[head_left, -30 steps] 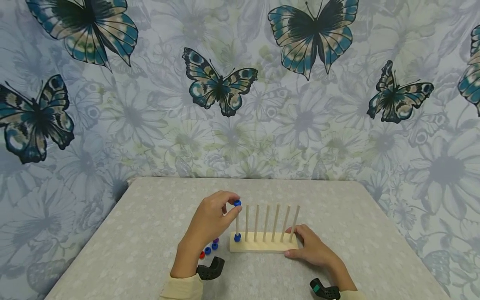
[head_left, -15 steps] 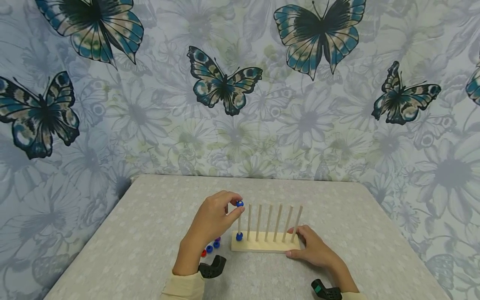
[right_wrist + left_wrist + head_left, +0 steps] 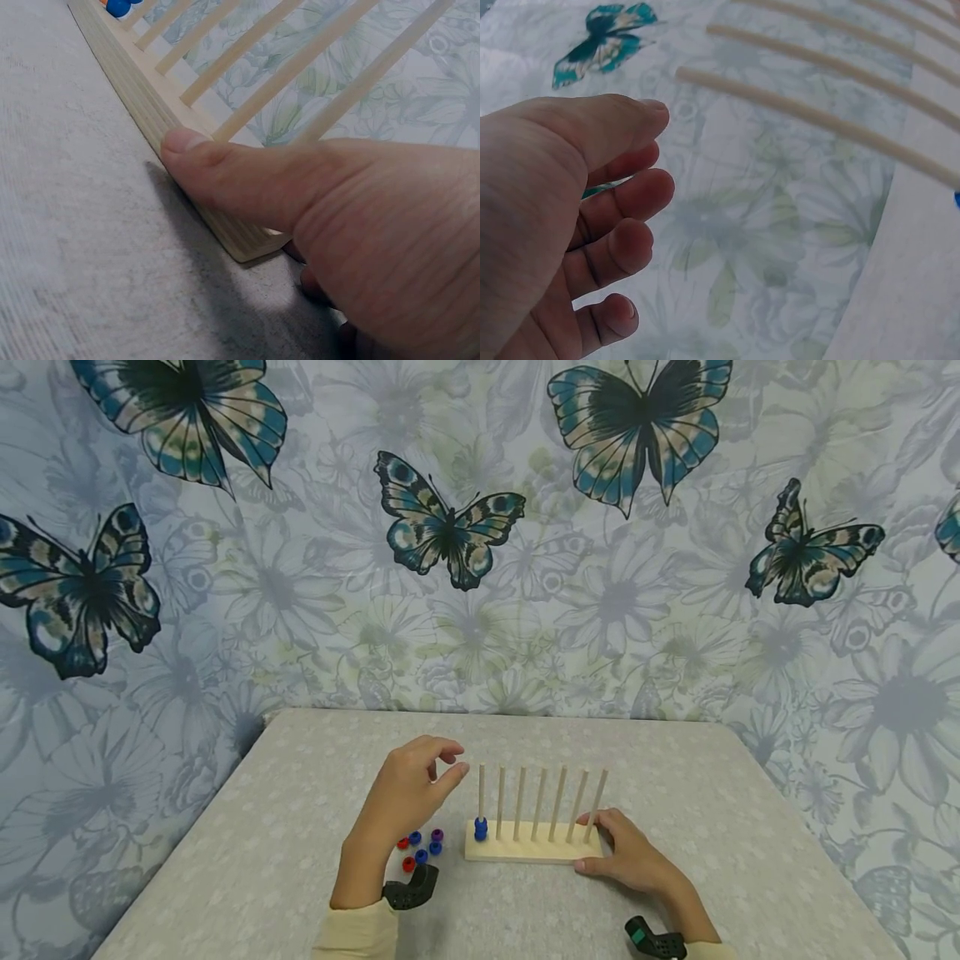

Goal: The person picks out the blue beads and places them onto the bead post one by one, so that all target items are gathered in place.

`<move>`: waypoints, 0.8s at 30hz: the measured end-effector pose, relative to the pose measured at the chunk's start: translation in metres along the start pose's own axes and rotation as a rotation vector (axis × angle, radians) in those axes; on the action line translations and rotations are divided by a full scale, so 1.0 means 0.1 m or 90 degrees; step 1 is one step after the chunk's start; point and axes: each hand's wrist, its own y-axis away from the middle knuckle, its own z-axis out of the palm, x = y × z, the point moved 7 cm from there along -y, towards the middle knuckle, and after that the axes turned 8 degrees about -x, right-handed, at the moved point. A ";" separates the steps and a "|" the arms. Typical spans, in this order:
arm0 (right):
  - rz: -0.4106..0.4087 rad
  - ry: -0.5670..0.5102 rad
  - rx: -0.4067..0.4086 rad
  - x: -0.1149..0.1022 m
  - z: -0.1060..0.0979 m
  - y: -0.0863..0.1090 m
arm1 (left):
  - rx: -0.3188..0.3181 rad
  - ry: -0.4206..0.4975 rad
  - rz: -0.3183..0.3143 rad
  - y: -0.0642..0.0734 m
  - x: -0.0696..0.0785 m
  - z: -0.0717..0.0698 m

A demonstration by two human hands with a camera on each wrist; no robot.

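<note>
On the table stands a pale wooden peg rack (image 3: pixel 532 852) with a row of several upright pegs. Two blue beads (image 3: pixel 481 829) sit stacked at the foot of its leftmost peg. My left hand (image 3: pixel 411 787) is just left of that peg's top, thumb and fingers apart and nothing between them. The left wrist view shows the same hand (image 3: pixel 547 202) with relaxed fingers beside the peg tips. At the rack's right end, my right hand (image 3: pixel 633 857) grips the base. Its thumb (image 3: pixel 225 169) presses on the front edge, while the other fingers are mostly hidden behind.
Loose beads lie left of the rack, near my left wrist: a purple bead (image 3: pixel 437 835), red beads (image 3: pixel 408 864) and blue beads (image 3: pixel 422 856). A patterned cloth covers the table (image 3: pixel 300 860). Behind it rises a wall (image 3: pixel 480 652) with butterflies and flowers.
My left hand has let go of a blue bead, which has dropped down the leftmost peg onto the other one. The hand has drawn back left; my right hand keeps its grip.
</note>
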 end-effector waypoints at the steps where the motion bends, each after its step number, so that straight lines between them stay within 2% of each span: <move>1: -0.002 0.000 -0.001 -0.01 0.00 0.00 | 0.003 0.001 -0.012 0.01 -0.04 -0.02; 10: -0.003 -0.010 0.000 0.02 0.01 0.00 | 0.009 -0.017 -0.086 0.09 -0.38 -0.14; 13: -0.003 -0.013 -0.001 0.04 0.02 0.00 | -0.017 -0.022 -0.138 0.11 -0.51 -0.11; 18: 0.001 -0.014 -0.008 0.05 0.03 0.00 | -0.084 -0.032 -0.233 0.16 -0.74 0.02; 24: 0.004 -0.011 -0.003 0.05 0.01 0.00 | -0.114 -0.027 -0.277 0.16 -0.87 0.12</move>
